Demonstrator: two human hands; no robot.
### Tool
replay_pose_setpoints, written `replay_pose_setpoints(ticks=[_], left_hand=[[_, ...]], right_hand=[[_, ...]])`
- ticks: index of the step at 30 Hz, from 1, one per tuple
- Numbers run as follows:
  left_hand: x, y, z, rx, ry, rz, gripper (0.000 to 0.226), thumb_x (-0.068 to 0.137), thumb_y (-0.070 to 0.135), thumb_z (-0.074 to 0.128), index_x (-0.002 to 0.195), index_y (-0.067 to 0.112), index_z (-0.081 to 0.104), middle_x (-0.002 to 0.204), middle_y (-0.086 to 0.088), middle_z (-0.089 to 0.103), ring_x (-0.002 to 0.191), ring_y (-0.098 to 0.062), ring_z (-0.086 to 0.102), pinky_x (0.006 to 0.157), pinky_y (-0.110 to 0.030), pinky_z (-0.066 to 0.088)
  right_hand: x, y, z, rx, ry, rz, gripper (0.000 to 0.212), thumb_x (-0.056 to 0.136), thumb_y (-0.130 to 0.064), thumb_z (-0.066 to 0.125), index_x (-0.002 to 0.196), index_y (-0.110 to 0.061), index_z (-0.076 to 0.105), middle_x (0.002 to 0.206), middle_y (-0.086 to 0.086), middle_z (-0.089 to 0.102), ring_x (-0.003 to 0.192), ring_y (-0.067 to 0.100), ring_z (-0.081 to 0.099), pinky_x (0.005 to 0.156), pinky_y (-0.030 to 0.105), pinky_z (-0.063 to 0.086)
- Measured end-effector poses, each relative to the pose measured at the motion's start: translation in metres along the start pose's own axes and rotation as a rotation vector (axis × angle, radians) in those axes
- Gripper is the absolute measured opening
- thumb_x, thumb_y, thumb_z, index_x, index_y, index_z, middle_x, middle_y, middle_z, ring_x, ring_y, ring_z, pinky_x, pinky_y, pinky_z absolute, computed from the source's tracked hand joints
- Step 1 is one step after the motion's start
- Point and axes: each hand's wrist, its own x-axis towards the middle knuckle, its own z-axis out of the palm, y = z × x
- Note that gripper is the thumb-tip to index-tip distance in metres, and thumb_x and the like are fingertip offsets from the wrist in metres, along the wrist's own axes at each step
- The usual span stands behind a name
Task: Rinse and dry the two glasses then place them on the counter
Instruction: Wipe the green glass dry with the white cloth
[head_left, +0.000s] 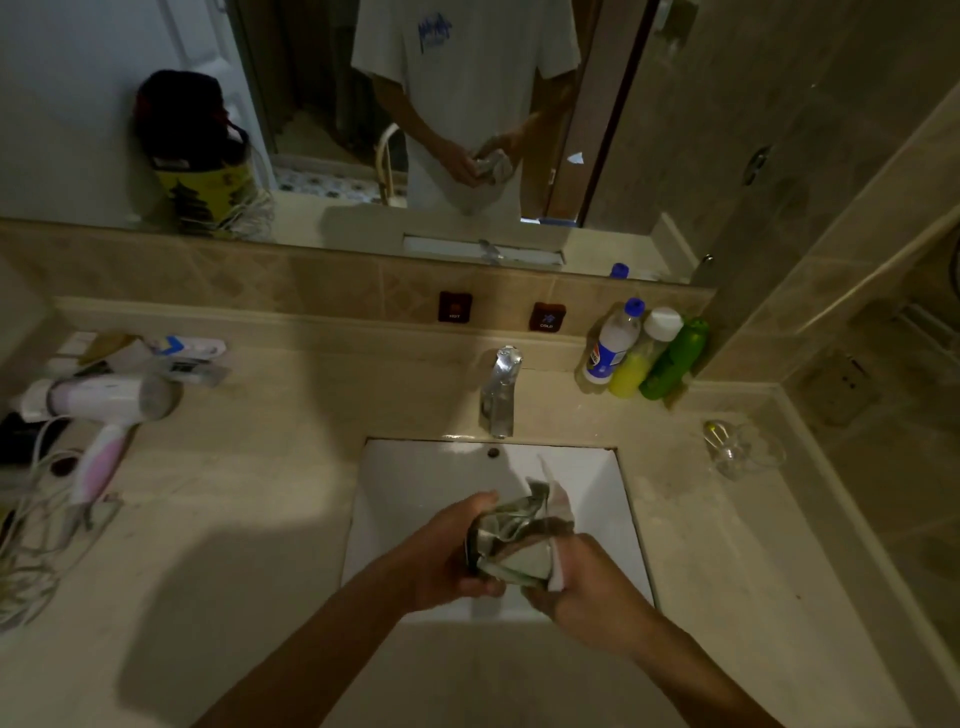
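Note:
Over the white sink (415, 483) my left hand (452, 556) grips a clear glass (498, 545) held on its side. My right hand (582, 587) holds a white cloth (558, 519) that is stuffed into and wrapped around the glass. The second clear glass (743, 449) lies on the beige counter (234, 519) to the right of the sink, apart from both hands.
A chrome tap (501, 395) stands behind the sink. Three bottles (644, 353) crowd the back right corner. A pink and white hair dryer (98, 410) with tangled cords lies on the left counter. A mirror (363, 114) covers the wall ahead.

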Motion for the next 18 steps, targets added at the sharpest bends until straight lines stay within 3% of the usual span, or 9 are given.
replay_pose_setpoints(ticks=[2, 4, 7, 8, 10, 13, 15, 18], left_hand=[[0.000, 0.000, 0.003, -0.003, 0.069, -0.015, 0.035, 0.105, 0.033, 0.034, 0.089, 0.007, 0.052, 0.060, -0.006, 0.046, 0.046, -0.015, 0.040, 0.039, -0.023, 0.034], [0.007, -0.008, 0.005, 0.167, 0.192, 0.140, 0.036, 0.098, 0.038, 0.039, 0.079, 0.009, 0.049, 0.056, -0.005, 0.046, 0.044, -0.016, 0.040, 0.039, -0.026, 0.033], [0.023, -0.036, -0.008, 0.873, 0.498, 0.797, 0.031, 0.096, 0.036, 0.054, 0.088, 0.007, 0.057, 0.074, 0.000, 0.061, 0.058, -0.005, 0.057, 0.050, -0.031, 0.050], [0.029, -0.045, -0.014, 0.926, 0.549, 0.957, 0.025, 0.100, 0.031, 0.055, 0.091, 0.008, 0.059, 0.080, 0.006, 0.062, 0.065, 0.001, 0.059, 0.055, -0.026, 0.053], [0.026, -0.051, -0.013, 0.826, 0.547, 1.071, 0.016, 0.103, 0.024, 0.052, 0.094, 0.013, 0.059, 0.084, 0.013, 0.061, 0.073, 0.003, 0.063, 0.060, -0.016, 0.052], [0.013, -0.045, -0.006, 0.395, 0.443, 0.763, 0.041, 0.096, 0.045, 0.043, 0.093, 0.008, 0.061, 0.077, 0.000, 0.066, 0.062, -0.009, 0.062, 0.051, -0.017, 0.049], [0.005, -0.034, -0.004, 0.235, 0.337, 0.481, 0.063, 0.090, 0.062, 0.043, 0.093, 0.003, 0.063, 0.072, -0.008, 0.065, 0.057, -0.018, 0.057, 0.043, -0.019, 0.045], [-0.007, -0.012, -0.009, 0.048, 0.087, 0.122, 0.061, 0.104, 0.056, 0.035, 0.088, 0.008, 0.069, 0.065, -0.008, 0.060, 0.048, -0.017, 0.050, 0.040, -0.022, 0.039]], right_hand=[[0.003, -0.001, 0.002, -0.081, -0.003, -0.032, 0.045, 0.085, -0.013, 0.065, 0.125, -0.032, 0.058, 0.121, -0.015, 0.063, 0.110, 0.000, 0.058, 0.093, 0.015, 0.048], [0.005, -0.001, 0.000, 0.133, -0.020, -0.007, 0.049, 0.080, -0.002, 0.067, 0.121, -0.028, 0.063, 0.116, -0.009, 0.067, 0.107, 0.004, 0.063, 0.091, 0.020, 0.052], [0.003, -0.003, -0.005, 0.616, -0.101, 0.063, 0.055, 0.066, 0.006, 0.072, 0.118, -0.015, 0.069, 0.113, 0.009, 0.072, 0.108, 0.024, 0.067, 0.094, 0.041, 0.054], [0.001, -0.005, -0.005, 0.711, -0.132, 0.058, 0.058, 0.063, 0.004, 0.074, 0.118, -0.012, 0.068, 0.114, 0.014, 0.070, 0.110, 0.032, 0.065, 0.097, 0.047, 0.052], [0.000, -0.008, -0.004, 0.789, -0.164, 0.024, 0.059, 0.057, 0.001, 0.075, 0.115, -0.006, 0.068, 0.112, 0.022, 0.069, 0.110, 0.042, 0.062, 0.097, 0.051, 0.049], [0.004, -0.005, 0.000, 0.750, -0.123, 0.027, 0.054, 0.061, 0.008, 0.071, 0.113, -0.007, 0.069, 0.108, 0.022, 0.071, 0.105, 0.042, 0.065, 0.095, 0.051, 0.052], [0.010, 0.001, 0.005, 0.630, -0.081, 0.064, 0.051, 0.069, 0.008, 0.070, 0.115, -0.014, 0.069, 0.106, 0.011, 0.074, 0.103, 0.030, 0.069, 0.090, 0.043, 0.056], [0.017, 0.010, 0.015, 0.203, -0.045, -0.031, 0.043, 0.082, -0.006, 0.067, 0.113, -0.035, 0.065, 0.112, -0.010, 0.069, 0.106, 0.006, 0.064, 0.095, 0.034, 0.054]])
